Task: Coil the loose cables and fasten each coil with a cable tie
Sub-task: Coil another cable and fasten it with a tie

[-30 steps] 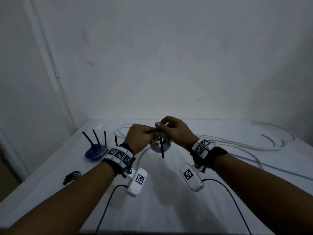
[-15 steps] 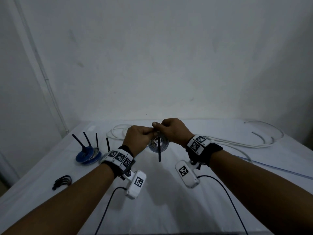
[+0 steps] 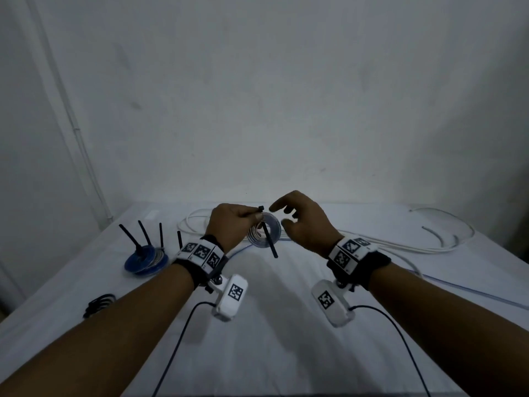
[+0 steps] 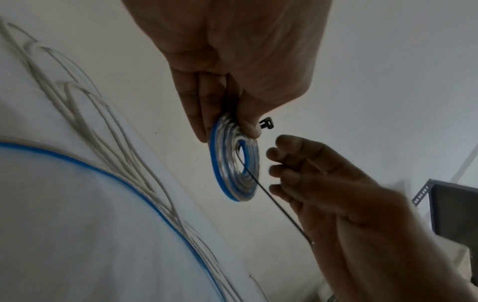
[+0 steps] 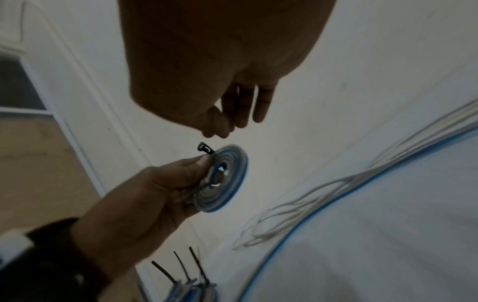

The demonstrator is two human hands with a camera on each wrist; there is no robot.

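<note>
My left hand (image 3: 234, 227) pinches a small flat coil of blue and clear cable (image 3: 267, 233) above the table, held on edge. In the left wrist view its thumb and fingers (image 4: 204, 114) clamp the coil (image 4: 232, 169) at the rim. A black cable tie (image 3: 269, 239) runs through the coil's middle, its head (image 4: 266, 123) sticking up beside the thumb and its tail (image 4: 282, 212) hanging down. My right hand (image 3: 303, 222) hovers just right of the coil, fingers loosely spread, holding nothing. The right wrist view shows the coil (image 5: 222, 179) and the tie head (image 5: 205, 148) below my right fingertips (image 5: 240, 114).
Tied blue coils (image 3: 146, 260) with upright black tie tails lie at the left. A bundle of black ties (image 3: 98, 305) sits near the left front edge. Loose white cables (image 3: 400, 245) and a long blue cable (image 3: 458, 287) sprawl across the back and right.
My right hand has let go of the tie and coil and drawn back to the right, opening its fingers. The left hand keeps the coil, and the tie tail now hangs slanted.
</note>
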